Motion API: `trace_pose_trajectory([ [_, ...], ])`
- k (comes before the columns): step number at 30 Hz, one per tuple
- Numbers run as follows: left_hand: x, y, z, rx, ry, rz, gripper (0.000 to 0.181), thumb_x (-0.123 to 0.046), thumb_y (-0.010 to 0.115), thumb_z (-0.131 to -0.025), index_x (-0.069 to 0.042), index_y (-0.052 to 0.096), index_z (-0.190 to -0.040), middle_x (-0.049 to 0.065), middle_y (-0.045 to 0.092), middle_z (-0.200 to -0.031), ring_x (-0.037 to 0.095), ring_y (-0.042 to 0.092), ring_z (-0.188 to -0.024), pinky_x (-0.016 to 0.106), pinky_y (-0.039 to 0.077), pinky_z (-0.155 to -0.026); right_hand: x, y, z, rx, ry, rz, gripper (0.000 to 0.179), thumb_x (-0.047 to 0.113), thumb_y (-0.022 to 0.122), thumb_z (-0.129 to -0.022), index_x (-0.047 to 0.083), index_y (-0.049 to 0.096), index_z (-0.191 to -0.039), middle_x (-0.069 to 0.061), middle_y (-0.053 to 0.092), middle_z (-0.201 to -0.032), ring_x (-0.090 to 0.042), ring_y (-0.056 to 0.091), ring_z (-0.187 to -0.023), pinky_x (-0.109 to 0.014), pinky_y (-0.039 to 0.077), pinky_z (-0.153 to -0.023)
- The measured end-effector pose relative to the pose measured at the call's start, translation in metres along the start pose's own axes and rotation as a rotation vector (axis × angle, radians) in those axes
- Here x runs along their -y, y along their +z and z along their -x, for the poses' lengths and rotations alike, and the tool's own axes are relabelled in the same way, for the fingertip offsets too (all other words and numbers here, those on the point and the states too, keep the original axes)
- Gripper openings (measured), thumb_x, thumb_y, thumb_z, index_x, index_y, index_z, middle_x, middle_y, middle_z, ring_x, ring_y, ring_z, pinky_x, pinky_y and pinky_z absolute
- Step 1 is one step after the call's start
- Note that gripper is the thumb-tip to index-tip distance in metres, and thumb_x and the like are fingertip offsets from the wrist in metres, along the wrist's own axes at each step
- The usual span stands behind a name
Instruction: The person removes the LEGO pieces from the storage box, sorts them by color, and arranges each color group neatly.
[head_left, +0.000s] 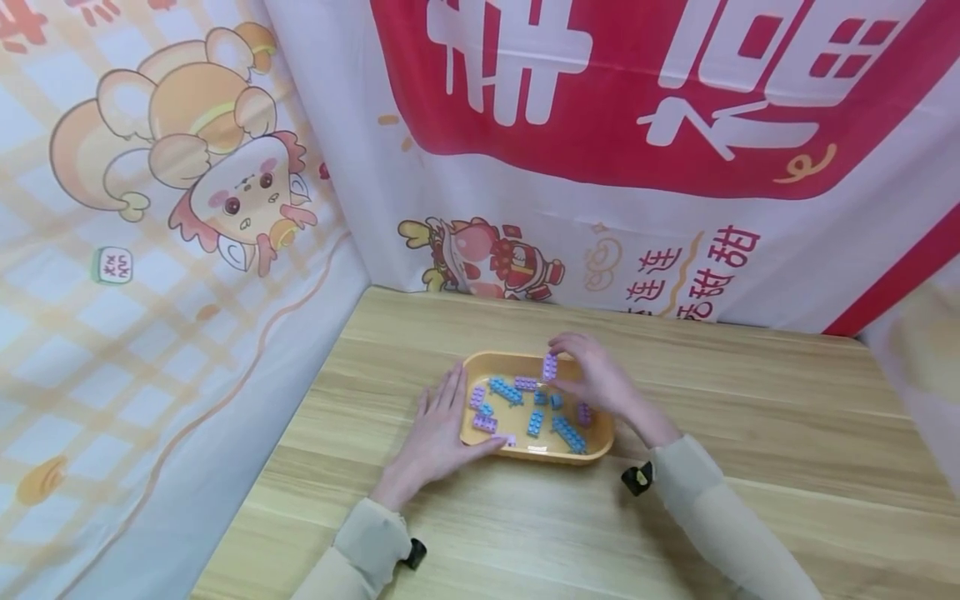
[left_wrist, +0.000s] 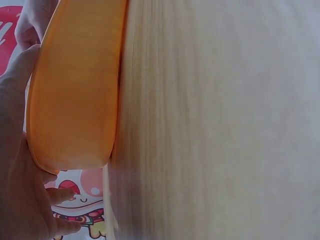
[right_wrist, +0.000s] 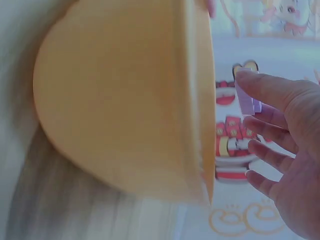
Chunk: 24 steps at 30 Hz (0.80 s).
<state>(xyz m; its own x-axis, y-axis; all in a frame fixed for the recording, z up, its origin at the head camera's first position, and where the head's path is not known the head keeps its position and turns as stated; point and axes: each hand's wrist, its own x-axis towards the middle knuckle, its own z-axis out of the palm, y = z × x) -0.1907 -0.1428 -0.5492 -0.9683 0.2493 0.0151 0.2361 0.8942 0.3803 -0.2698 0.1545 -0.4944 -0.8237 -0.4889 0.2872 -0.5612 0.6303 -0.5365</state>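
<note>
A yellow-orange tray (head_left: 480,358) sits on the table with purple and blue building blocks in it. My right hand (head_left: 600,379) pinches a purple building block (head_left: 550,367) between thumb and index finger, over the tray's back rim. In the right wrist view the same purple block (right_wrist: 245,95) shows at the thumb tip, with the other fingers spread behind it. My left hand (head_left: 438,437) rests along the tray's left side with straight fingers. Its thumb reaches over the front left corner, close to a pale purple block (head_left: 510,440).
Inside the tray lie longer blue pieces (head_left: 568,435), a blue block (head_left: 535,422) and a purple block (head_left: 484,423). The wooden table (head_left: 540,525) stretches around it. Printed cloths (head_left: 465,200) hang along the back and left edges.
</note>
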Motion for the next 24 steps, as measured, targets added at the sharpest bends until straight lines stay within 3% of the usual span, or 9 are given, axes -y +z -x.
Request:
trace_pose_trajectory([
  [6,-0.001,0.0,0.0,0.007,-0.002,-0.001,0.135,-0.097,0.052,-0.088,-0.011,-0.005,-0.177,0.012,0.0,-0.188,0.034,0.008,-0.175,0.066,0.011,-0.14,-0.014,-0.02,0.011,-0.013,0.095,-0.057,0.05,0.008,0.087,-0.092,-0.005,0.068,-0.136,-0.027,0.068,-0.145,-0.047,0.06,-0.14,-0.067,0.048,-0.124],
  [15,0.002,-0.003,-0.004,0.016,0.007,-0.028,0.137,-0.1,0.048,-0.087,-0.012,-0.004,-0.177,0.012,0.004,-0.188,0.034,0.011,-0.175,0.068,0.013,-0.14,-0.044,-0.048,0.036,-0.017,0.245,-0.02,0.055,0.018,0.083,-0.098,-0.003,0.064,-0.144,-0.028,0.064,-0.151,-0.049,0.057,-0.145,-0.071,0.042,-0.126],
  [24,0.007,-0.004,-0.007,0.004,0.036,-0.047,0.136,-0.1,0.048,-0.087,-0.01,-0.002,-0.177,0.012,0.005,-0.188,0.033,0.013,-0.174,0.066,0.011,-0.141,-0.063,-0.061,0.061,-0.02,0.257,0.045,0.05,0.016,0.084,-0.097,-0.007,0.067,-0.138,-0.031,0.068,-0.143,-0.052,0.059,-0.139,-0.074,0.042,-0.124],
])
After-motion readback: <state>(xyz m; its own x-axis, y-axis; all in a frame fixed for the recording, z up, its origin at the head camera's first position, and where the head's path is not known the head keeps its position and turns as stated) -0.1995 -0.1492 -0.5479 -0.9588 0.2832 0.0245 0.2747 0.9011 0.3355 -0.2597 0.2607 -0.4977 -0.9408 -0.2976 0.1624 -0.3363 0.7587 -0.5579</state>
